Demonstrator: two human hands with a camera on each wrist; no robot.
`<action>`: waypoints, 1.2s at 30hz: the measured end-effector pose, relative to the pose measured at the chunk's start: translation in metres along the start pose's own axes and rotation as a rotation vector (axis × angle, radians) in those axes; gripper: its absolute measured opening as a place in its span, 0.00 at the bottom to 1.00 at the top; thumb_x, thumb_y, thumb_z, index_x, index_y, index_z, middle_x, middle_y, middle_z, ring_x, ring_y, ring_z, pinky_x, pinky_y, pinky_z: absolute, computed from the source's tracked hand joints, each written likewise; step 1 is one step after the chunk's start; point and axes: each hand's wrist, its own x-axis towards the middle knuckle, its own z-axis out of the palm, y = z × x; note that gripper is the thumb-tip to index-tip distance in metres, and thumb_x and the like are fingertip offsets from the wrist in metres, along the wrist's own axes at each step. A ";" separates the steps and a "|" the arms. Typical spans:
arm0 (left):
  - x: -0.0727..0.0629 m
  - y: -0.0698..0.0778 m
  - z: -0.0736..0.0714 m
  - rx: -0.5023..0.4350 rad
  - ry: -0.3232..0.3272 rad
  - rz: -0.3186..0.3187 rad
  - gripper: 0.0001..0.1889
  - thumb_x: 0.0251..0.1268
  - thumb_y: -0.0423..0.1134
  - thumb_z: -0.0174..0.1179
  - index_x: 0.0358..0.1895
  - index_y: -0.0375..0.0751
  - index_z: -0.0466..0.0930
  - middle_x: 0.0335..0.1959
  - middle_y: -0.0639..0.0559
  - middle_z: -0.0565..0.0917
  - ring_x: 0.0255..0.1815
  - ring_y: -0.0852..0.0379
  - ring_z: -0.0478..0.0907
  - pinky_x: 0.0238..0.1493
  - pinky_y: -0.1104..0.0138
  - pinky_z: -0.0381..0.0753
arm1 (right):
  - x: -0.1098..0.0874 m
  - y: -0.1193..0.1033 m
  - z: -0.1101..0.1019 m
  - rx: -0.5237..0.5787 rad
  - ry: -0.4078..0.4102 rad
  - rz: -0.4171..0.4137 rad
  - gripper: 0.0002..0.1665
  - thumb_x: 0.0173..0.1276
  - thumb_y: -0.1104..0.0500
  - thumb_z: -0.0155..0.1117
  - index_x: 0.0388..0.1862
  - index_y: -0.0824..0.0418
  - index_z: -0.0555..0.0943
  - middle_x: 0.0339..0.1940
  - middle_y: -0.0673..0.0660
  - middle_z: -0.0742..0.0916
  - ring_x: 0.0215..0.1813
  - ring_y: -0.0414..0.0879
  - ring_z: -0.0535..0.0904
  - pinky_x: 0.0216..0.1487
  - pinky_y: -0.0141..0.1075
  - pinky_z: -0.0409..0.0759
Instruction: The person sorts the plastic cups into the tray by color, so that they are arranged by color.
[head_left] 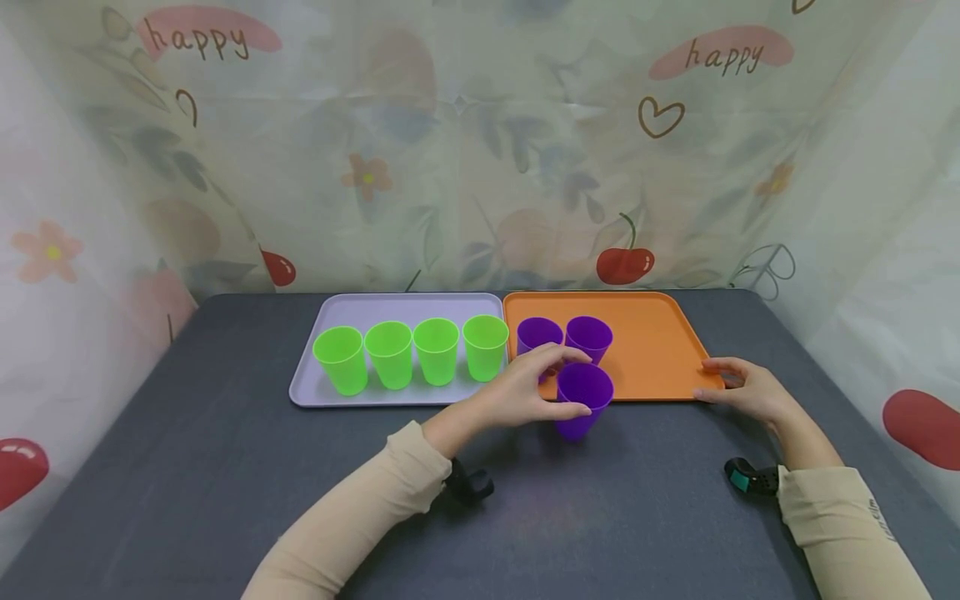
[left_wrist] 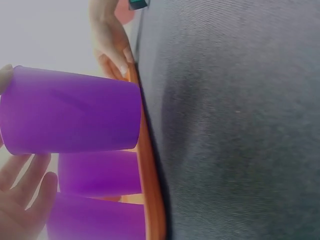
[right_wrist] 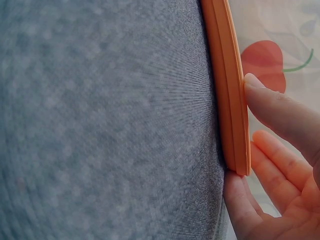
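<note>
My left hand (head_left: pixel 521 387) holds a purple cup (head_left: pixel 585 400) upright between thumb and fingers at its upper part, at the front edge of the orange tray (head_left: pixel 645 333). In the left wrist view the held purple cup (left_wrist: pixel 70 112) fills the left side. Two more purple cups stand on the tray's left part: the left purple cup (head_left: pixel 540 331), partly hidden by my hand, and the right purple cup (head_left: pixel 590 335). At the tray's front right corner my right hand (head_left: pixel 753 392) grips the rim; its thumb and fingers straddle the corner in the right wrist view.
Left of the orange tray, and against it, lies a lavender tray (head_left: pixel 390 307) bearing several green cups (head_left: pixel 438 354) in a row. Both trays lie near the back edge of the dark table (head_left: pixel 600 517). A patterned curtain (head_left: pixel 465 167) hangs behind and at the sides.
</note>
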 end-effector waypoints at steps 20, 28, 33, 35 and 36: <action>0.028 0.018 0.002 0.029 -0.028 0.052 0.29 0.48 0.43 0.70 0.57 0.42 0.72 0.53 0.52 0.78 0.51 0.61 0.73 0.54 0.71 0.75 | 0.000 -0.001 0.001 0.007 0.002 0.015 0.47 0.60 0.44 0.65 0.68 0.70 0.59 0.68 0.75 0.63 0.65 0.71 0.63 0.61 0.60 0.65; 0.044 0.022 0.009 0.112 -0.035 0.044 0.28 0.51 0.47 0.68 0.57 0.45 0.72 0.53 0.54 0.78 0.52 0.63 0.72 0.56 0.77 0.71 | 0.001 -0.001 0.000 0.008 0.003 0.011 0.46 0.61 0.45 0.65 0.68 0.70 0.60 0.68 0.75 0.65 0.64 0.71 0.64 0.62 0.61 0.64; 0.053 0.022 0.015 0.170 -0.041 0.035 0.27 0.52 0.49 0.67 0.56 0.46 0.72 0.54 0.57 0.78 0.56 0.65 0.71 0.59 0.79 0.68 | 0.001 0.000 0.000 0.009 0.004 0.010 0.46 0.61 0.45 0.64 0.68 0.70 0.60 0.68 0.75 0.65 0.64 0.72 0.64 0.62 0.61 0.64; 0.057 0.023 0.018 0.188 -0.049 0.024 0.27 0.53 0.50 0.66 0.57 0.47 0.72 0.55 0.57 0.77 0.58 0.65 0.71 0.60 0.79 0.67 | 0.002 0.001 0.000 0.012 0.007 0.012 0.46 0.61 0.45 0.64 0.68 0.70 0.60 0.67 0.75 0.65 0.64 0.71 0.64 0.62 0.61 0.64; 0.059 0.023 0.019 0.195 -0.056 0.013 0.27 0.53 0.50 0.66 0.57 0.47 0.71 0.55 0.57 0.77 0.59 0.64 0.71 0.61 0.78 0.67 | 0.002 0.001 0.000 0.013 0.009 0.014 0.46 0.61 0.45 0.64 0.68 0.70 0.60 0.67 0.75 0.65 0.64 0.71 0.64 0.62 0.61 0.64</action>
